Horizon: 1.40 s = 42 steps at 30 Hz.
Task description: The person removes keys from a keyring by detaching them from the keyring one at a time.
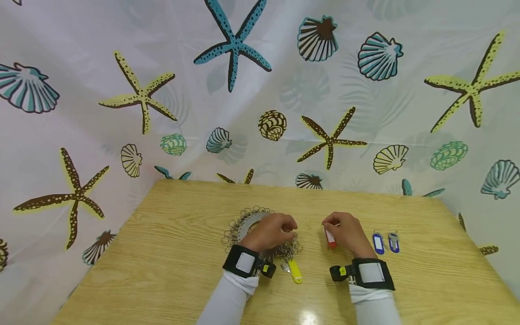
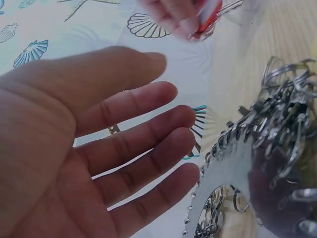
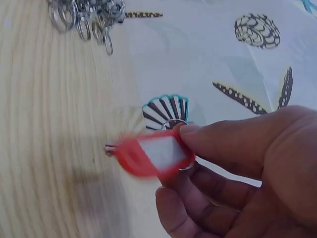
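Observation:
My right hand (image 1: 348,231) pinches a red key tag (image 3: 133,157) with a white label by its ring end, between thumb and fingers. The silver blade of a key (image 2: 230,8) sticks out beside the tag in the left wrist view. My left hand (image 1: 271,231) hovers over a round grey key holder (image 1: 243,224) lined with several metal rings. Its fingers are spread and relaxed in the left wrist view, with nothing in them. The hand and forearm hide part of the holder. A yellow key tag (image 1: 295,272) with a silver key (image 1: 286,267) lies at the holder's near right side.
Two blue key tags, one nearer (image 1: 378,243) and one farther right (image 1: 394,243), lie on the wooden table (image 1: 162,271) to the right of my right hand. A white curtain (image 1: 252,158) printed with starfish and shells stands around the table's back and sides.

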Each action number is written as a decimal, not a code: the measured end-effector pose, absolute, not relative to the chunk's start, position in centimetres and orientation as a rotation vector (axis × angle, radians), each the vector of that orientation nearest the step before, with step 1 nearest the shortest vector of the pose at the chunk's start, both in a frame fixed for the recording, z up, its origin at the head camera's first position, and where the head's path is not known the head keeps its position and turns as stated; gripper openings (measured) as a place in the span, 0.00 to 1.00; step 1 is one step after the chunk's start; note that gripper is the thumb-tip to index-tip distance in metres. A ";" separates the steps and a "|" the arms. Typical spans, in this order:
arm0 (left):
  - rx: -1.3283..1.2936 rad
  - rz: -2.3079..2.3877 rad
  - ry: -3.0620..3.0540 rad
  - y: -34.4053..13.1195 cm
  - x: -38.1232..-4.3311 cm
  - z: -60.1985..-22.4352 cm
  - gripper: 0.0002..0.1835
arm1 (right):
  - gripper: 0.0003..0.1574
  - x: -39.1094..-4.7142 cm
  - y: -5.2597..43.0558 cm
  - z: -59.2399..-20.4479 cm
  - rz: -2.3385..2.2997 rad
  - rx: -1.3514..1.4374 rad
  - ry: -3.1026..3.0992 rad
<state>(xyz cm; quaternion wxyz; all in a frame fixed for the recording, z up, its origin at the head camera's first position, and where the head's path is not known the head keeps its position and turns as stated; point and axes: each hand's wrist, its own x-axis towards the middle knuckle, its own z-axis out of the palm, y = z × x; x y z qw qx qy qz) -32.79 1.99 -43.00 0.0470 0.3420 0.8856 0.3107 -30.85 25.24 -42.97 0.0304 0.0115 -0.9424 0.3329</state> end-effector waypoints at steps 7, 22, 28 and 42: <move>1.008 1.006 2.735 1.4 -32.8 -42.8 0.13 | 0.09 -30.5 26.7 -43.0 1.036 -0.081 -2.947; 1.009 1.026 2.743 0.9 -33.2 -43.0 0.13 | 0.06 -30.4 27.4 -43.7 0.879 -0.077 -2.984; 1.032 1.045 2.739 0.8 -33.1 -43.0 0.13 | 0.07 -30.3 27.5 -43.8 0.863 -0.075 -3.018; 0.986 1.050 2.762 0.6 -32.9 -42.7 0.10 | 0.08 -29.1 22.9 -41.1 0.924 0.186 -3.084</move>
